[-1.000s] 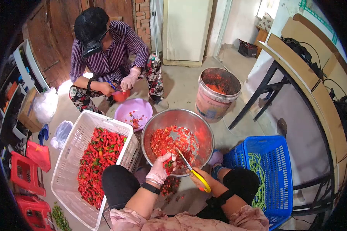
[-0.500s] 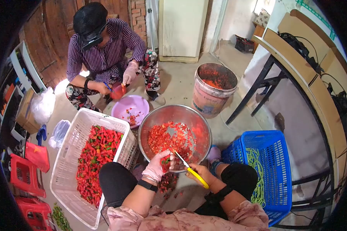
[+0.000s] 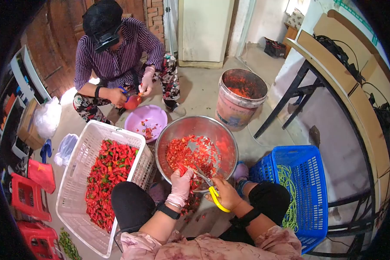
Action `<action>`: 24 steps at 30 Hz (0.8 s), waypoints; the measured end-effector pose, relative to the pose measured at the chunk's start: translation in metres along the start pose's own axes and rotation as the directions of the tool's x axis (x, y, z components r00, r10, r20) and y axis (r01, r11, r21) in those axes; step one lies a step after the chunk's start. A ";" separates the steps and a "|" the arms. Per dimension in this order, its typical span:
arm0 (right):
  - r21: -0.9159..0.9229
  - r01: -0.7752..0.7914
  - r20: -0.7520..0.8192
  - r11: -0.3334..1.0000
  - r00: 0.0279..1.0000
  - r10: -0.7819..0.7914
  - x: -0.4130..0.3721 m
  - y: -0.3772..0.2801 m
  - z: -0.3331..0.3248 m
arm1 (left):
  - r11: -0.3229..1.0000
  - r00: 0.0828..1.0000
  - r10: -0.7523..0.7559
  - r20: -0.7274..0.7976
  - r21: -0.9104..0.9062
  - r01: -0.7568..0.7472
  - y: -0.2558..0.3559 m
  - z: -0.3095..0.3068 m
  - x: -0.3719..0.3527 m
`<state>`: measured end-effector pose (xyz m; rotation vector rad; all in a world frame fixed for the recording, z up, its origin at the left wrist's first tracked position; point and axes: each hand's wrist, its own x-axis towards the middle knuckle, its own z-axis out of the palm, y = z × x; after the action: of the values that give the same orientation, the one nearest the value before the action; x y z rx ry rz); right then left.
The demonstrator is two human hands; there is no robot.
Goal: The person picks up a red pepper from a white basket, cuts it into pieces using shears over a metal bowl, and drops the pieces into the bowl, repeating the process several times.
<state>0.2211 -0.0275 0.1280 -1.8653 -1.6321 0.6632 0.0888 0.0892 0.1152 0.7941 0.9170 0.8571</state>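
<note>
My left hand [image 3: 180, 185], in a thin translucent glove, is closed around a red chili pepper [image 3: 182, 168] at the near rim of a steel bowl [image 3: 232, 149]. Scissors [image 3: 213, 191] with yellow handles are gripped in my right hand [image 3: 228, 195]. Their blades point up and left, toward the fingers of my left hand. Chopped red pepper pieces [image 3: 184, 151] cover much of the bowl's bottom. More dark red peppers lie on the floor below my left hand, partly hidden by it.
At left stands a white basket [image 3: 69, 190] of whole red peppers. A co-worker [image 3: 117, 60] with blue-handled scissors sits beyond a purple basin [image 3: 157, 116]. A stained bucket [image 3: 236, 108] is behind the bowl; a blue basket [image 3: 305, 190] with green cord is at right.
My left hand has turned, its back now up, with the red pepper at its fingertips. The scissors have swung lower and their blades show more. The co-worker's hands have shifted slightly.
</note>
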 end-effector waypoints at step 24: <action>0.077 -0.024 -0.034 0.997 0.999 0.027 0.000 0.000 -0.006 | 0.951 0.987 0.163 -0.018 0.269 -0.152 -0.014 -0.007 0.009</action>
<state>0.2253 -0.0280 0.1322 -1.8354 -1.5419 0.6901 0.0893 0.0929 0.0975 1.0989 1.0284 0.9013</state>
